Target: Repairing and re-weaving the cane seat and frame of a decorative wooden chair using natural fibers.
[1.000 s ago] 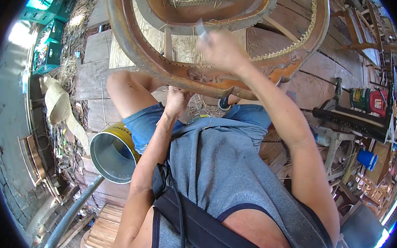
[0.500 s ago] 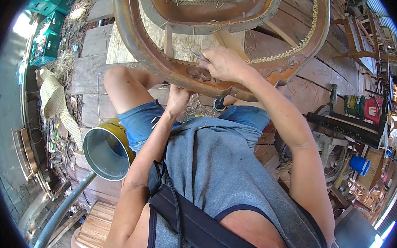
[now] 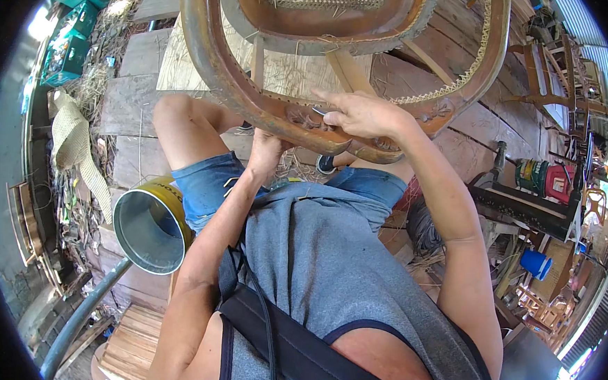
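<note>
The right hand (image 3: 365,114), fingers pinched on a small metal tool (image 3: 320,110), has dropped from above onto the chair frame (image 3: 257,99), while the left hand (image 3: 268,150) stays clamped beneath, steadying it for work along the rim.

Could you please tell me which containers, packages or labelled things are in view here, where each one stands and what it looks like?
Yellow can: beside the person's left knee, on its side, round, grey inside, dark print on its wall.
Green crates: far upper left, boxy, by the straw.
Red and green canisters: right, past the dark bench, blocky.
Blue bucket: lower right, small, round.
No signs or screens show.
</note>
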The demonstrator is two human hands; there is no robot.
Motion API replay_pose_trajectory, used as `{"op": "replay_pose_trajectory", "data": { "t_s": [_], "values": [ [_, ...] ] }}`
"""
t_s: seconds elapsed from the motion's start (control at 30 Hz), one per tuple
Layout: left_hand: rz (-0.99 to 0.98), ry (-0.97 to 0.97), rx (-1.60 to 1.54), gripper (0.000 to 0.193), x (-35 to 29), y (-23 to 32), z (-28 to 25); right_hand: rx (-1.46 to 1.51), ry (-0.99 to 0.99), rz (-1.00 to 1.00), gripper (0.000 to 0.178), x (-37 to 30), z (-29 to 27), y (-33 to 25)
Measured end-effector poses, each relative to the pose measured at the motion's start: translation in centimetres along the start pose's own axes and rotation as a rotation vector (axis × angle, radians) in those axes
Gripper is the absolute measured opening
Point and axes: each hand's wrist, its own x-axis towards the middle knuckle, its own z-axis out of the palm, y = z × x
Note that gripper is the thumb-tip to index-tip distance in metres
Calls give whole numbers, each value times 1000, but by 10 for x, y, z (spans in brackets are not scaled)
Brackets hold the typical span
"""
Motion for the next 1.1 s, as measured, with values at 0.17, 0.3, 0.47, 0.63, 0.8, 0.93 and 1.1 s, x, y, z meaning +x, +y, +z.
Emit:
{"op": "replay_pose_trajectory", "data": {
  "t_s": [0.17,0.3,0.47,0.63,0.8,0.93,1.1],
  "values": [
    [-2,-37,101,14,4,2,-4,8,-38,-12,45,3,-7,-10],
    [-96,-64,74,23,5,2,-4,-19,233,-92,38,14,-11,9],
    [-109,-143,26,27,11,-23,-16,193,676,-113,41,-7,-49,15],
    [-35,-215,120,31,15,-24,-6,-46,180,-106,56,4,1,29],
    [152,-155,302,25,11,-14,-5,-33,6,-37,55,8,-4,10],
    [98,-198,415,22,14,2,-6,154,-163,74,53,7,-13,9],
    [-97,-110,114,26,-3,10,7,167,-144,124,51,10,-8,2]
  ]
}}
